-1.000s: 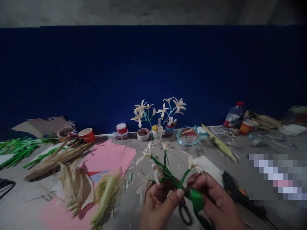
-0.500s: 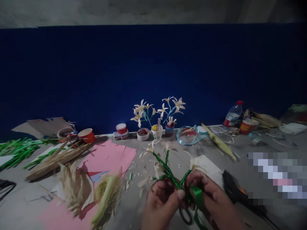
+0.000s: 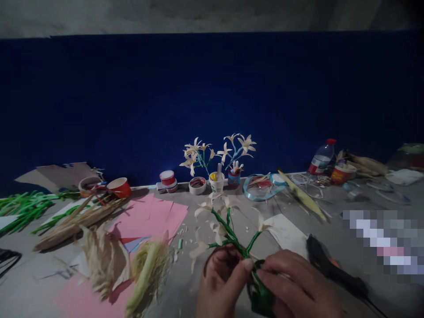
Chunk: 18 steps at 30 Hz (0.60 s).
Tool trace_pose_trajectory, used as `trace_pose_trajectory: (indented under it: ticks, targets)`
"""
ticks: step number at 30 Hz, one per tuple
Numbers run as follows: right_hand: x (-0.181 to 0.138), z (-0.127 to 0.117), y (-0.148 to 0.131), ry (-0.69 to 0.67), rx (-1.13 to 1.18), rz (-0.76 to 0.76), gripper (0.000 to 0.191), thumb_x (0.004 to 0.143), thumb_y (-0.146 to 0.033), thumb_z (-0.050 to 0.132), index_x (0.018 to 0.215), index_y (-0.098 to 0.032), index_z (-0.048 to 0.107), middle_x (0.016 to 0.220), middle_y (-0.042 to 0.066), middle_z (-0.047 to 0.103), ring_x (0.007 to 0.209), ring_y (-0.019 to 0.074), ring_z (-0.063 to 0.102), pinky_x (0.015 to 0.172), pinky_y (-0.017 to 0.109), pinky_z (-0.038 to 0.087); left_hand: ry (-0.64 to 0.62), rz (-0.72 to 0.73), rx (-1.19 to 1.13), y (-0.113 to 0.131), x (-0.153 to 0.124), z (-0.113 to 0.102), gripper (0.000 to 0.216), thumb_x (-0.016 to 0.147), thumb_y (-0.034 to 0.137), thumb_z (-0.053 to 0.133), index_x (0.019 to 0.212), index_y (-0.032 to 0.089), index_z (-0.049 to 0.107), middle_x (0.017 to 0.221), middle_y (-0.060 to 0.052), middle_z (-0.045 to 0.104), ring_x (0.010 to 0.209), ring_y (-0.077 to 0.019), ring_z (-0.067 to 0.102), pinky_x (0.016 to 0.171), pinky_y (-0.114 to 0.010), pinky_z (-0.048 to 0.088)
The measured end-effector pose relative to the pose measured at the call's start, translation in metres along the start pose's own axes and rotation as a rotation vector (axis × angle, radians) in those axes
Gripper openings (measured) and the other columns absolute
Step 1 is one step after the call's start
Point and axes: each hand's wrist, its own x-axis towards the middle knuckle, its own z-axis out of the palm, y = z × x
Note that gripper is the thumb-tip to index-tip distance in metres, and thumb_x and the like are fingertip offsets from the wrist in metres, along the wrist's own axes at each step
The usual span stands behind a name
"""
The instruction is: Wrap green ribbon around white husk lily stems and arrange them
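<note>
My left hand (image 3: 222, 285) pinches the joint of a branching flower stem (image 3: 233, 236) wrapped in shiny green ribbon. Pale husk-like flowers (image 3: 204, 207) tip its branches, which point up and away from me. Close against it on the right, my right hand (image 3: 298, 280) has its fingers closed at the green ribbon (image 3: 261, 298), which hangs below the joint. The fingers partly hide the lower stem. A dark loop, perhaps a scissor handle, shows only in part under the hands.
A black glue gun (image 3: 334, 265) lies to the right beside white paper (image 3: 286, 232). On the left are pink paper (image 3: 149, 216), dried corn husks (image 3: 104, 256) and green stems (image 3: 29, 210). Small pots, two finished flower sprays (image 3: 195, 154) and a bottle (image 3: 323, 158) line the back.
My right hand has moved from the right branch down to the ribbon, turning its back upward. The ribbon has swung below the stem. My left hand stays at the joint.
</note>
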Motion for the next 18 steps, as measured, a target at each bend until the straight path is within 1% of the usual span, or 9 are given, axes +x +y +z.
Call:
trace_pose_trajectory:
  ticks: [2,5,7,9,11,13,15,18]
  targets:
    - [0.005,0.001,-0.002,0.01,-0.058,-0.099,0.024,0.084,-0.001,0.054,0.086,-0.022,0.067,0.073,0.003,0.073,0.066,0.0167,0.068,0.065,0.026,0.055,-0.005,0.008,0.012,0.003,0.0,0.0,0.026,0.06,0.034,0.084,0.071,0.016,0.068,0.07,-0.003,0.069,0.071,-0.0185,0.063,0.068,-0.027,0.051]
    - [0.014,0.001,-0.004,0.129,-0.099,-0.227,0.028,0.089,-0.003,0.048,0.082,-0.021,0.068,0.065,0.0,0.076,0.06,0.0153,0.069,0.067,0.026,0.054,-0.02,0.026,0.019,0.007,-0.001,0.001,0.026,0.06,0.032,0.085,0.072,0.016,0.068,0.07,-0.002,0.068,0.073,-0.0185,0.063,0.072,-0.028,0.051]
    - [0.019,-0.002,-0.004,0.145,-0.106,-0.258,0.03,0.09,-0.003,0.045,0.082,-0.021,0.068,0.063,-0.001,0.076,0.059,0.0143,0.069,0.069,0.026,0.055,-0.036,0.003,-0.009,0.008,-0.001,0.001,0.027,0.059,0.032,0.085,0.071,0.016,0.067,0.07,-0.002,0.068,0.073,-0.0182,0.062,0.071,-0.028,0.051]
    - [0.021,-0.007,-0.004,0.027,-0.094,-0.221,0.027,0.089,-0.003,0.048,0.087,-0.021,0.068,0.069,0.001,0.078,0.065,0.0152,0.071,0.072,0.027,0.057,-0.05,-0.043,-0.044,0.008,0.0,0.0,0.029,0.058,0.033,0.086,0.071,0.016,0.066,0.07,-0.002,0.068,0.071,-0.0181,0.062,0.069,-0.028,0.051]
    - [0.018,-0.01,-0.003,-0.023,-0.063,-0.171,0.023,0.088,-0.005,0.051,0.091,-0.021,0.067,0.072,0.002,0.077,0.068,0.0159,0.071,0.07,0.027,0.057,-0.048,-0.078,-0.061,0.006,0.0,-0.003,0.032,0.056,0.033,0.087,0.07,0.017,0.065,0.07,-0.002,0.068,0.069,-0.0176,0.062,0.066,-0.028,0.051]
    - [0.011,-0.009,-0.001,-0.009,-0.007,-0.116,0.022,0.087,-0.006,0.052,0.093,-0.022,0.065,0.072,0.003,0.076,0.066,0.0159,0.071,0.066,0.025,0.057,-0.045,-0.083,-0.047,0.005,0.0,-0.006,0.032,0.055,0.034,0.088,0.07,0.017,0.064,0.069,-0.001,0.067,0.065,-0.0167,0.061,0.061,-0.027,0.049]
    - [0.003,-0.005,0.001,-0.002,0.067,-0.024,0.025,0.084,-0.005,0.051,0.097,-0.023,0.065,0.078,0.004,0.075,0.07,0.0167,0.071,0.065,0.023,0.057,-0.058,-0.078,-0.01,0.005,0.0,-0.009,0.031,0.057,0.034,0.087,0.07,0.016,0.066,0.067,-0.001,0.066,0.062,-0.0159,0.06,0.058,-0.026,0.047]
    - [-0.009,0.004,0.002,0.036,0.271,0.163,0.026,0.084,-0.008,0.054,0.099,-0.025,0.065,0.087,0.005,0.074,0.08,0.0183,0.072,0.072,0.023,0.057,-0.069,-0.062,0.057,0.005,-0.002,-0.013,0.025,0.06,0.031,0.086,0.071,0.016,0.069,0.062,0.0,0.065,0.059,-0.0141,0.057,0.058,-0.025,0.045]
